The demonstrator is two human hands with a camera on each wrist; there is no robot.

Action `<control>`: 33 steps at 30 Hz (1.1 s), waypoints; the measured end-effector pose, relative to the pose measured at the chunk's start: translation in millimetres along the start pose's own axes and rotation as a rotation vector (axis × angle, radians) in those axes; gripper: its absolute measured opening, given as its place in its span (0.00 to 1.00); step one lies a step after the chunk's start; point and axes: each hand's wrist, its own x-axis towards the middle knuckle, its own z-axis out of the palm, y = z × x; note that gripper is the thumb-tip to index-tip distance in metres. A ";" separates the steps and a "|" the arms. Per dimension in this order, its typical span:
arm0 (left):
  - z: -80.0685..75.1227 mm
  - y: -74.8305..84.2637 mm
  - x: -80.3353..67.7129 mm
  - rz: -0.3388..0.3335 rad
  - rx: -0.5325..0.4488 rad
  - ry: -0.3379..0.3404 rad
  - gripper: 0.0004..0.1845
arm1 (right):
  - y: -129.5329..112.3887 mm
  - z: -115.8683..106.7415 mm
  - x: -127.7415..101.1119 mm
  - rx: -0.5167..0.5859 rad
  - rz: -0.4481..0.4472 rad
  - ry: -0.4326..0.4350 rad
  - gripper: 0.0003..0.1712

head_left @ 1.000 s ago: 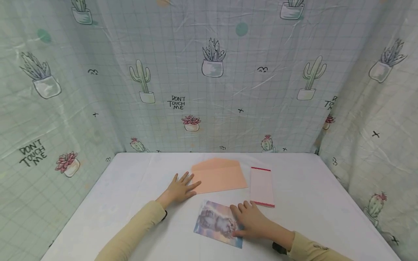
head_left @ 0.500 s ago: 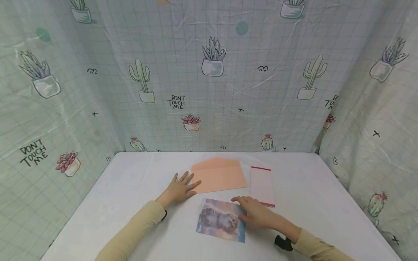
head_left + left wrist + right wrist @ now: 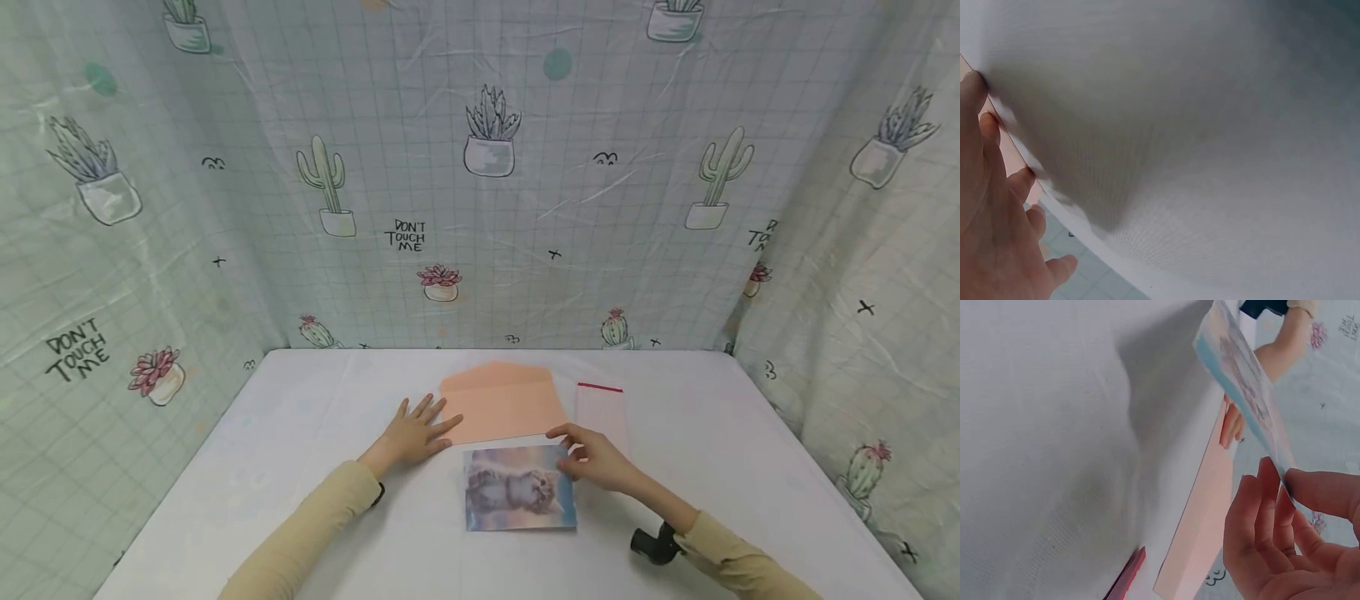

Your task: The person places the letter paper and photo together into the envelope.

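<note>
A peach envelope (image 3: 504,410) with its flap raised lies at the table's middle. My left hand (image 3: 412,435) has its fingers spread, and the fingertips rest on the envelope's left edge. In the left wrist view the fingers of that hand (image 3: 997,212) touch the envelope's edge. Between thumb and fingers, my right hand (image 3: 596,461) pinches the upper right corner of a picture card (image 3: 517,490) showing a fluffy kitten under a pastel sky. The right wrist view has the card (image 3: 1249,381) raised off the table and tilted, below the envelope's near edge in the head view.
A pale pink pad (image 3: 600,408) with a red top strip lies right of the envelope, partly covered by the right hand. The white table (image 3: 322,533) is bordered by a cactus-print curtain (image 3: 480,208) at the back and both sides.
My right hand has lifted the card, moved it up and right, and turned it level toward the envelope's near edge. The left hand has stayed in place.
</note>
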 end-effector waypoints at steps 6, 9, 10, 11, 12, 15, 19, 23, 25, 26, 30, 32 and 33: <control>-1.4 2.1 -2.0 0.010 -0.005 0.008 0.27 | 8.1 -7.9 6.0 0.085 0.110 0.037 0.23; -2.5 2.6 -2.7 0.011 -0.003 0.009 0.27 | 12.5 -13.0 10.2 0.125 0.143 0.063 0.22; -2.6 2.7 -2.8 0.012 -0.004 0.011 0.27 | 13.5 -14.7 11.4 0.136 0.148 0.073 0.22; -2.4 2.7 -2.9 0.011 -0.006 0.014 0.27 | 14.8 -16.7 12.7 0.146 0.148 0.080 0.20; -2.3 2.8 -3.0 0.011 -0.007 0.014 0.27 | 15.9 -18.8 13.9 0.155 0.146 0.085 0.19; -1.3 2.6 -2.9 0.010 -0.010 0.016 0.27 | 18.7 -25.6 17.9 0.158 0.142 0.107 0.14; 0.0 2.1 -2.3 0.004 -0.010 0.012 0.27 | 20.3 -37.1 23.7 0.165 0.162 0.143 0.14; -0.3 1.7 -1.8 -0.001 -0.006 0.015 0.27 | 19.3 -49.4 30.7 0.195 0.199 0.185 0.18; -0.8 1.5 -1.5 -0.004 0.000 0.017 0.27 | 19.5 -55.0 34.6 0.202 0.211 0.198 0.20; -0.8 1.3 -1.3 -0.004 0.002 0.019 0.27 | 19.6 -57.7 36.5 0.212 0.218 0.203 0.21; -0.4 0.8 -1.2 -0.002 0.008 0.023 0.26 | 21.3 -65.2 43.2 0.229 0.226 0.205 0.26; 0.2 0.7 -1.7 0.001 0.005 0.022 0.26 | 21.9 -67.6 45.8 0.249 0.230 0.204 0.26; 0.5 0.8 -1.8 0.002 0.003 0.021 0.26 | 22.1 -68.4 47.0 0.255 0.229 0.200 0.27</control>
